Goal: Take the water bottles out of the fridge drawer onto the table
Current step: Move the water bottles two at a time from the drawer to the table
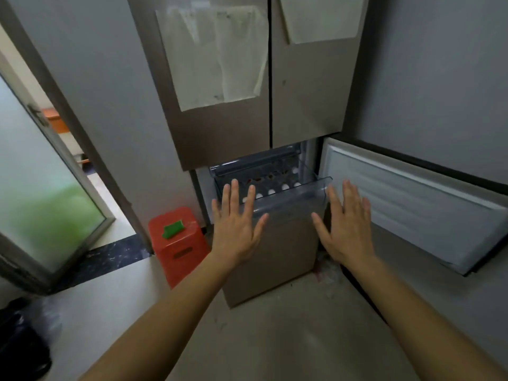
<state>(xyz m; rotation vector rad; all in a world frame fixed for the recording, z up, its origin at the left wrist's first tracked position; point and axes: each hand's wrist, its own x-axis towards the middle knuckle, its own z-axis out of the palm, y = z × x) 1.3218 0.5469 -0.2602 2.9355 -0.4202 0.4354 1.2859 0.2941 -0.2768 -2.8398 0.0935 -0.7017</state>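
Water bottles [271, 191]: only a row of round white caps shows, inside the clear plastic fridge drawer [291, 202], which is pulled out. Your left hand [236, 229] is at its front-left corner and your right hand [346, 229] at its front-right. Fingers [234, 193] are straight and spread, gripping nothing; can't tell if they touch the drawer. A red plastic stool [178, 243] stands to the left.

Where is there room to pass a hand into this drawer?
Over the clear front rim of the drawer, below the shelf. Inside, white bottle caps crowd the front rows. Bare floor lies between the red stool and the open fridge door.
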